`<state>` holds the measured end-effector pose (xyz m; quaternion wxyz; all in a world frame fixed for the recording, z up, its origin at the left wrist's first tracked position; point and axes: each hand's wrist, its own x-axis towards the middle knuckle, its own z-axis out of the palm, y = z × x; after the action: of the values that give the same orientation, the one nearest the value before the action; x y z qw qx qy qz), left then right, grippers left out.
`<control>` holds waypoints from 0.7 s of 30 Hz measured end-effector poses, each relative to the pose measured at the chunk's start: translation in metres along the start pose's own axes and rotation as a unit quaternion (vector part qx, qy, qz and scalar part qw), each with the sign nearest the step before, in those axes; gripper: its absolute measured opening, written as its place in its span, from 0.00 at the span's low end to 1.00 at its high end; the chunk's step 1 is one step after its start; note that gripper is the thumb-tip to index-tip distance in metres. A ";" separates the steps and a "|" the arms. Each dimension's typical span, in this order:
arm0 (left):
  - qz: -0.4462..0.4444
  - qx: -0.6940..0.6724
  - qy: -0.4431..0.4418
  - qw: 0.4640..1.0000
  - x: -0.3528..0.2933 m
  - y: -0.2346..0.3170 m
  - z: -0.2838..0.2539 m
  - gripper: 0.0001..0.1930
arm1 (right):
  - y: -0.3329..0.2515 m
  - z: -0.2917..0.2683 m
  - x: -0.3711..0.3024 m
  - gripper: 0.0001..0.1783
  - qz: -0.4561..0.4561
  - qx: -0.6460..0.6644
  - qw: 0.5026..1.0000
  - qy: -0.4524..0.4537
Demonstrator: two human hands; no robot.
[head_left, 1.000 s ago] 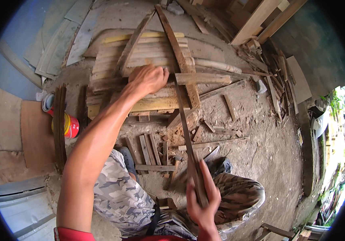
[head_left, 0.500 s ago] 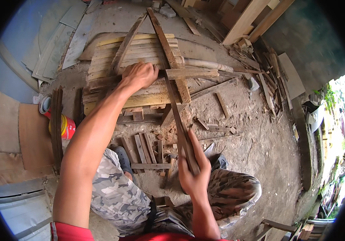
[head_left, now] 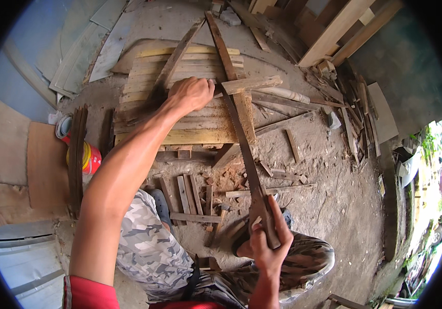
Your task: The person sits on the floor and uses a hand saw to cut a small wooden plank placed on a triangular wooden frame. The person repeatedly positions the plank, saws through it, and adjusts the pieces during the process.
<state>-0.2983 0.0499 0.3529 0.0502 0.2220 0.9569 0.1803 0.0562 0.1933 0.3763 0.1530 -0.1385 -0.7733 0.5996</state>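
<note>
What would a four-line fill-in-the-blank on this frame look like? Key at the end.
1. The right hand grips the handle of a ____.
2. Of the two hands, the one nearer the picture's top is the ____.
3. The sleeve on the left arm is coloured ____.
4. The trousers are printed with a ____ pattern.

Missing words: saw; left hand; red; camouflage.

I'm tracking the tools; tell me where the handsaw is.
In the head view, the handsaw is just right of centre, its handle in the right hand, its far end beside the left hand.
</note>
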 end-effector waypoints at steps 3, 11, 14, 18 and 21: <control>0.030 -0.022 0.015 0.999 -0.006 -0.001 0.007 0.32 | -0.003 -0.021 -0.001 0.35 -0.023 -0.038 0.998 -0.035; 0.101 0.038 -0.052 0.993 -0.007 -0.018 0.015 0.25 | -0.008 -0.006 -0.046 0.37 -0.012 -0.037 0.998 -0.041; 0.110 0.094 -0.063 0.988 -0.015 -0.022 0.009 0.21 | -0.004 -0.003 -0.046 0.38 -0.030 -0.040 0.998 -0.038; 0.000 0.128 -0.058 0.990 -0.031 0.011 -0.007 0.24 | -0.002 -0.005 -0.046 0.37 -0.009 -0.025 0.999 -0.039; -0.035 0.094 -0.045 0.994 -0.029 0.014 -0.002 0.22 | 0.003 -0.004 -0.047 0.36 -0.015 -0.034 0.999 -0.033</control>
<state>-0.2668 0.0484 0.3605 0.0782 0.1995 0.9737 0.0776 0.1013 0.1788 0.3709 0.1313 -0.1118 -0.7997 0.5751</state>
